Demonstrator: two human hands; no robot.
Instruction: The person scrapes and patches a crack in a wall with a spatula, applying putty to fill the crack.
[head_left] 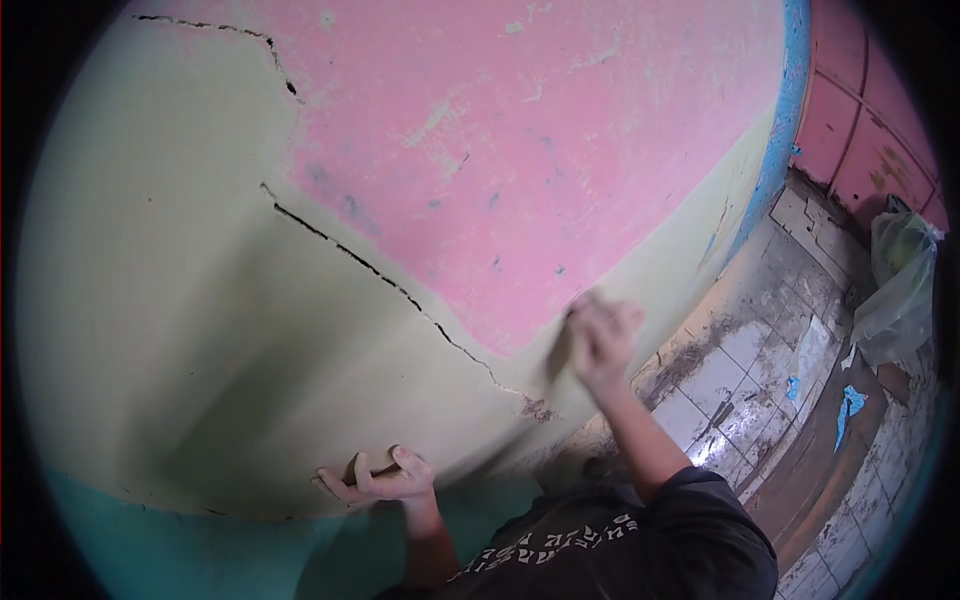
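My left hand [385,478] is low in front of the wall, palm up, its fingers curled but apart, with nothing visible in it. Higher and to the right, my right hand [603,340] is bent at the wall near the lower edge of the pink paint [520,180]. It is blurred, and whether it holds anything is hidden. A long dark crack [380,275] runs down across the pale wall surface [250,350] and ends at a rough broken patch [540,408], below and left of my right hand.
A blue edge [780,120] bounds the wall at the right, beside a pink panelled surface [870,130]. Dirty floor tiles [740,350] carry debris, blue scraps [850,410] and a clear plastic bag [895,290]. Teal paint [200,550] covers the wall's bottom.
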